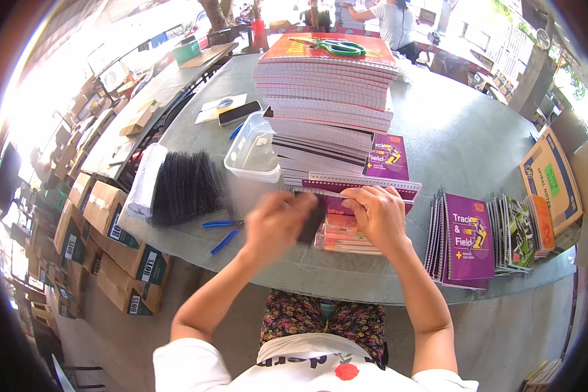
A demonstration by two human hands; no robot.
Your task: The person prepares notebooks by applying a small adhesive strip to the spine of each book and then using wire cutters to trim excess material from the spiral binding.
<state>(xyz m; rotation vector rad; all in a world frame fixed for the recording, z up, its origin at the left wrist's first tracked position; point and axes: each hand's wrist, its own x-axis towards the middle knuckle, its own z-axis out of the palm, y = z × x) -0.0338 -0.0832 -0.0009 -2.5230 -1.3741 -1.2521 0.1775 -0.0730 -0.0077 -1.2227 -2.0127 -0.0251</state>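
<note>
My right hand (377,212) pinches the edge of a purple notebook (398,188) with a row of punched holes, just in front of the stacked pages. My left hand (277,222) is smeared by motion at the notebook's left end, so its fingers are unclear. Beside it is a dark, blurred thing (312,221), perhaps black spiral wire. Below the right hand lies a small stack of orange-covered booklets (349,236). A bundle of black spiral coils (186,187) lies on the table to the left. A clear plastic container (253,150) stands behind my left hand.
A tall stack of notebooks (323,88) bears green-handled scissors (340,48). Blue pens (223,242) lie left of my hands. Bound purple notebooks (464,238) and a cardboard box (550,176) are at right. Cartons (137,264) crowd the floor at left. Another person (392,26) is at the back.
</note>
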